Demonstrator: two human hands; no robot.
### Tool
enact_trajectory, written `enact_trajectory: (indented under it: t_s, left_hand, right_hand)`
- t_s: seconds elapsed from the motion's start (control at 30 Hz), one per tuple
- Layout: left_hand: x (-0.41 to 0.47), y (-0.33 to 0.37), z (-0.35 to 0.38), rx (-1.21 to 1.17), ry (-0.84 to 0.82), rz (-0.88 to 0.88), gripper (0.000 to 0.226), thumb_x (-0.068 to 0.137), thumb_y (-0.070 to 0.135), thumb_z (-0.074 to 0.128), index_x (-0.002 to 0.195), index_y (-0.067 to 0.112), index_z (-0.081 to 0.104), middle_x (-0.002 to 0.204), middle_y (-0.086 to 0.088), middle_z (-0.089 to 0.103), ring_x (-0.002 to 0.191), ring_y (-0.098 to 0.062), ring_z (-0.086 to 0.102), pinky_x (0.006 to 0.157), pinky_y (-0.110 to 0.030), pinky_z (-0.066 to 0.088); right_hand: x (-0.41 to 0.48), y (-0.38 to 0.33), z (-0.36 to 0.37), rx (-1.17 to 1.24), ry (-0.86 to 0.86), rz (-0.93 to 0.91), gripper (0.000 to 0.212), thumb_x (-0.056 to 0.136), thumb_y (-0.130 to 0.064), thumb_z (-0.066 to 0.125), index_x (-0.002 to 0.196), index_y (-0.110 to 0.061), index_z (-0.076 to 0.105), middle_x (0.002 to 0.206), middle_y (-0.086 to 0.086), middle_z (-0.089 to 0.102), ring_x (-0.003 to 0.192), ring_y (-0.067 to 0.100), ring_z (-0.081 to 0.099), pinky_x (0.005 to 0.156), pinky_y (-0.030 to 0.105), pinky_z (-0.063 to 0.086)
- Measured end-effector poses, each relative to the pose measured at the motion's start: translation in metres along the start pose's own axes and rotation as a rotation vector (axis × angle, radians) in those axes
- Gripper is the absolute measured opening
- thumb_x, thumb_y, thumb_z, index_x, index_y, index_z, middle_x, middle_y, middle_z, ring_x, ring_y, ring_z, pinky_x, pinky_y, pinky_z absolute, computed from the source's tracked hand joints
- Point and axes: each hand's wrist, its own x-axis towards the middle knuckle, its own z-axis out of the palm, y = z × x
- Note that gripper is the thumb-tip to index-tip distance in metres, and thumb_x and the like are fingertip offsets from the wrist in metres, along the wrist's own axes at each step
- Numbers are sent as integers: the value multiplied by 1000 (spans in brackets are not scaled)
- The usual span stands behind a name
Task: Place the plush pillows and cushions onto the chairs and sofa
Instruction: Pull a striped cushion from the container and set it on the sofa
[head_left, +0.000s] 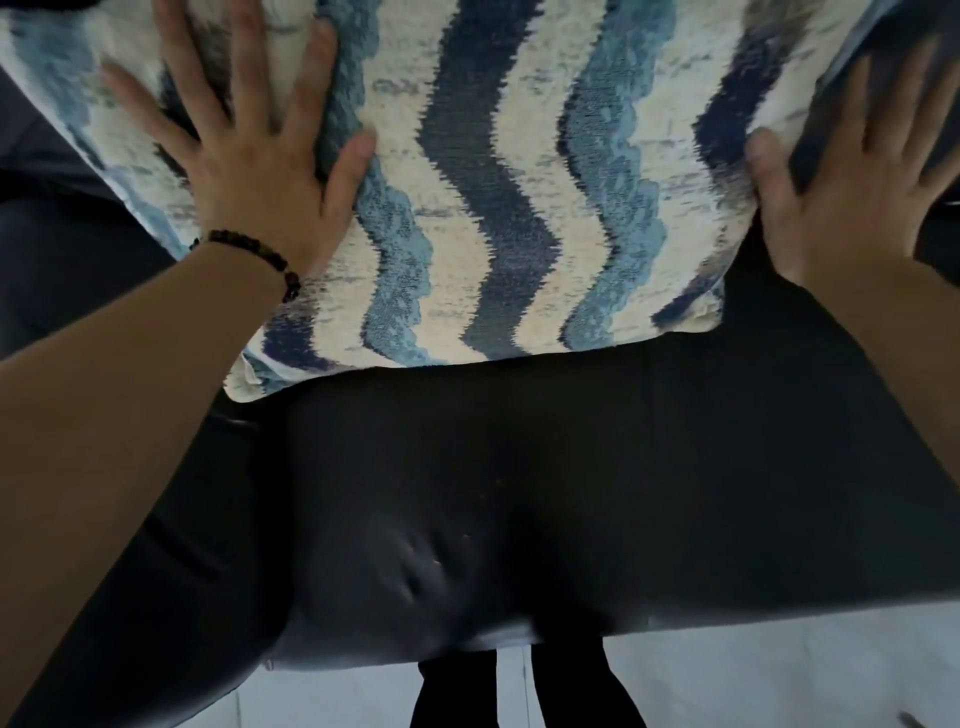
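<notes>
A large cushion (498, 171) with wavy blue, navy and cream stripes leans against the back of a black leather seat (519, 493), its lower edge resting on the seat. My left hand (254, 150), with a dark bead bracelet at the wrist, lies flat on the cushion's left part, fingers spread. My right hand (852, 192) presses against the cushion's right edge, fingers spread, thumb on the fabric. Neither hand grips the cushion. The cushion's top runs out of view.
The seat's front edge (571, 629) crosses the lower part of the view, with pale tiled floor (779, 675) below it. My dark-trousered legs (519, 691) stand at that edge. Dark upholstery (62, 249) continues on the left.
</notes>
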Motion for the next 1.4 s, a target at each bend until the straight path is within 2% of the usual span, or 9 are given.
enact_trajectory:
  t_s: [0.17, 0.27, 0.37, 0.63, 0.83, 0.97, 1.13, 1.27, 1.4]
  left_hand:
    - [-42, -6, 0, -115, 209, -111, 66, 104, 55, 23, 160, 20, 20, 161, -31, 19, 150, -49, 18, 115, -71, 10]
    - [-103, 9, 21, -440, 298, -540, 73, 105, 51, 26, 158, 2, 19, 162, -32, 13, 153, -38, 16, 123, -47, 11]
    - [-141, 17, 55, -870, 270, -972, 70, 107, 45, 26, 160, 7, 1, 167, -21, -3, 156, -26, 1, 118, -26, 1]
    - [-102, 36, 118, -1009, 164, -1071, 75, 105, 49, 23, 159, 4, -3, 168, -14, -9, 155, -26, -12, 125, -42, -9]
    - [-102, 26, 133, -1035, 130, -1019, 81, 104, 52, 26, 158, 3, -7, 167, -14, -16, 154, -26, -17, 125, -42, -11]
    - [-117, 13, 115, -1034, 69, -942, 80, 104, 54, 25, 159, 4, -7, 168, -11, -12, 156, -22, -11, 125, -37, -8]
    - [-123, 25, 58, -735, 330, -718, 72, 107, 47, 26, 158, -1, 12, 165, -25, 10, 154, -33, 14, 125, -36, 11]
    - [-83, 39, 29, -220, 362, -132, 75, 102, 52, 29, 154, -2, 26, 151, -47, 22, 143, -60, 23, 116, -71, 11]
    - [-24, 0, 33, 11, 239, -83, 85, 97, 71, 11, 160, 15, 16, 159, -35, 17, 149, -52, 16, 112, -75, 14]
  right_hand:
    - [-54, -58, 13, 176, 418, -246, 80, 105, -55, 29, 160, 1, 15, 158, 45, 18, 149, 56, 20, 122, 66, 13]
    - [-106, -129, 40, 162, 397, -705, 83, 105, -57, 38, 161, -19, -10, 166, 22, 2, 156, 42, 6, 124, 61, 2]
    - [-146, -190, 78, 118, 377, -1009, 61, 107, -43, 47, 159, -19, 25, 163, 16, 32, 152, 35, 30, 123, 56, 11]
    - [-93, -145, 119, -249, 495, -1214, 72, 106, -60, 39, 163, -19, 21, 163, 13, 37, 150, 30, 38, 126, 43, 16]
    - [-52, -9, 105, -254, 437, -867, 100, 96, -73, 49, 164, -19, 0, 167, 25, 13, 158, 32, 1, 127, 48, -1]
    - [-79, 17, 100, -193, 259, -601, 99, 99, -70, 45, 159, -30, -23, 160, 39, 23, 150, 53, 23, 122, 66, 18]
    - [-101, -36, 72, 58, 296, -554, 95, 102, -58, 47, 159, -27, -23, 154, 47, 23, 147, 59, 18, 123, 65, 10]
    - [-73, -110, 35, 157, 534, -763, 68, 103, -50, 52, 155, -10, 31, 143, 46, 44, 136, 59, 41, 115, 70, 26]
    - [-8, -115, 29, 21, 581, -838, 72, 103, -64, 41, 148, -9, 49, 143, 33, 54, 131, 50, 55, 108, 63, 40]
